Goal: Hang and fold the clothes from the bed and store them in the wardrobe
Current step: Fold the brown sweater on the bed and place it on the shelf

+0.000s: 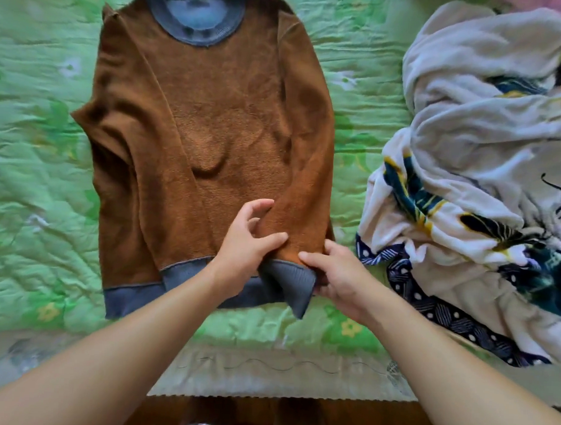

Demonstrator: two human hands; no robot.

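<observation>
Green quilted bed (37, 140), brown sweater (212, 114) spread flat on it for folding (white blanket (466, 123) off to the right). The left hand (246, 243) rests spread-fingered on the sleeve (302, 181) to pin it; the right hand (337, 274) pinches it by the grey cuff (289, 279), probably straightening it along the body.

Soft, even daylight all over the green bed (35, 172), with no hard glare and nothing harsh. Shadows are gentle: a faint one under the left hand (249, 240) on the brown sweater (219, 114), and darker creases down its folded sleeves. The pale blanket (468, 91) on the right runs brightest, close to washed out up top. The sweater's collar (215, 40) is smeared with blur at the upper edge. Wide-angle stretch is plain: the forearms (108, 365) balloon toward the bottom corners and the bed's edge bows. The floor (361, 418) below sits dim. Detail is soft throughout.
</observation>
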